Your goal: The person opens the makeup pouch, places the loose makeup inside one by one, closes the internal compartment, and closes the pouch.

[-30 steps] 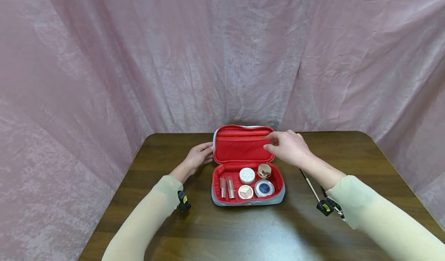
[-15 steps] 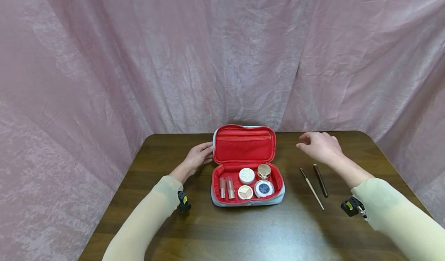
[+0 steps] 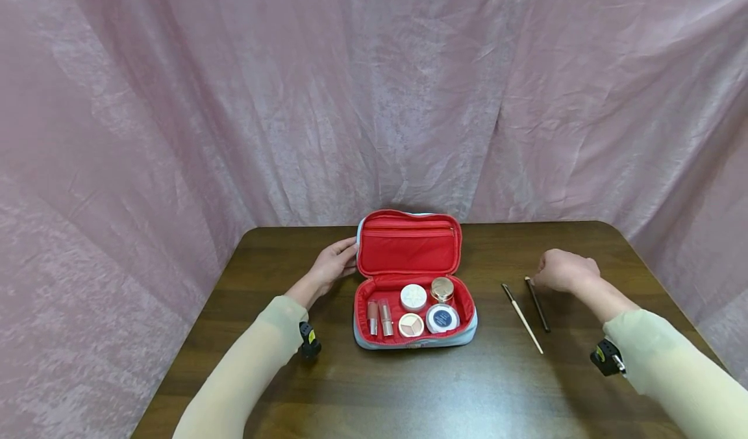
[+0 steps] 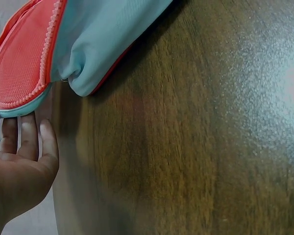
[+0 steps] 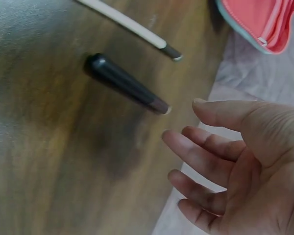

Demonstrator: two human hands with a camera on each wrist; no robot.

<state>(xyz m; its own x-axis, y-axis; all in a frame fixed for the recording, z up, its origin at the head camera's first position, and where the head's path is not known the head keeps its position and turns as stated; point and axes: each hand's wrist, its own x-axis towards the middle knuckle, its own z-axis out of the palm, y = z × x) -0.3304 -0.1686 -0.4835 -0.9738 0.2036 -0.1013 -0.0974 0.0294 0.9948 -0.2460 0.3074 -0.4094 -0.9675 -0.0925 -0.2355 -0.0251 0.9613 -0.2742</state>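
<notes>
A makeup bag (image 3: 415,345), pale blue outside and red inside, lies unzipped on the table with its lid (image 3: 409,250) raised. My left hand (image 3: 333,267) holds the lid's left edge, thumb in front and fingers behind it, as the left wrist view (image 4: 19,171) shows. At the right, my right hand (image 3: 567,271) is over the far end of a dark-handled makeup brush (image 3: 537,304). In the right wrist view, the fingers (image 5: 201,156) are relaxed and apart, with the dark brush (image 5: 127,85) just beyond the thumb and index fingertips. Nothing is between them.
A white-handled brush (image 3: 524,320) lies between the bag and the dark brush. Inside the bag are two lip tubes (image 3: 386,319), a white round case (image 3: 413,297), a gold-lidded one (image 3: 442,288), a three-part palette (image 3: 411,325) and a blue-centred compact (image 3: 442,319). Pink curtains (image 3: 374,101) hang behind the table.
My right hand has moved from beside the bag's lid rightward, then down to the dark brush, uncovering both brushes. My left hand stays at the lid.
</notes>
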